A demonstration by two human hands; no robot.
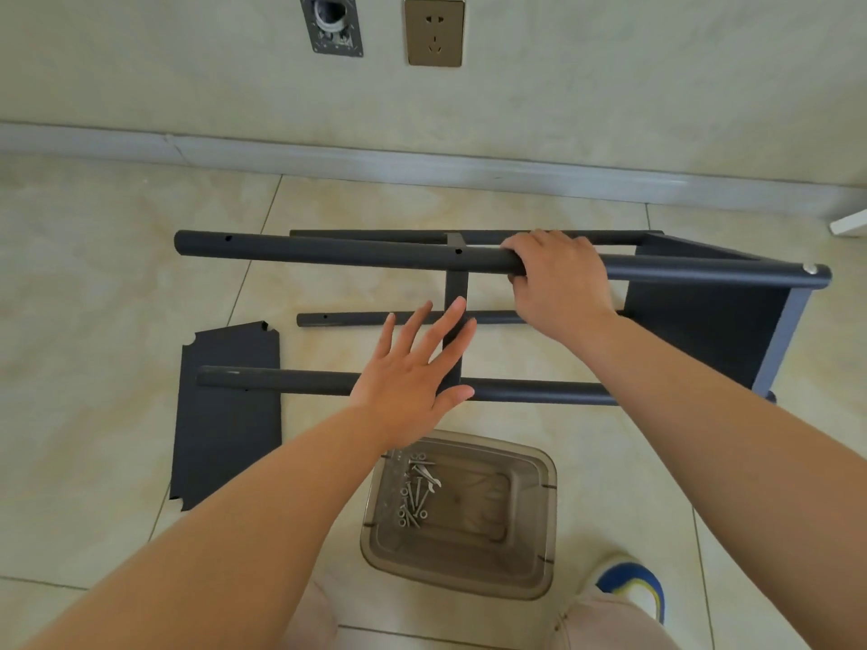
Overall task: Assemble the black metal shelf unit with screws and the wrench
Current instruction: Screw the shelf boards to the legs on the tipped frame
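Note:
The black shelf unit (703, 321) lies on its side on the tiled floor, one panel fixed at its right end with four tubes running left. My right hand (560, 279) grips the upper near tube (328, 248). My left hand (417, 368) hovers open with fingers spread over the lower near tube (272, 381) and a second panel seen edge-on (456, 283) between the tubes. A loose black shelf panel (225, 415) lies flat at the left. Screws and a small wrench (415, 490) sit in a clear plastic tray (530, 532).
A grey skirting board (422, 166) and a wall with a power socket (434, 31) and a metal wall plate (332, 23) lie just beyond the shelf. My knees and a blue-and-white slipper (638, 588) are at the bottom edge. A white object (849, 222) shows at the right.

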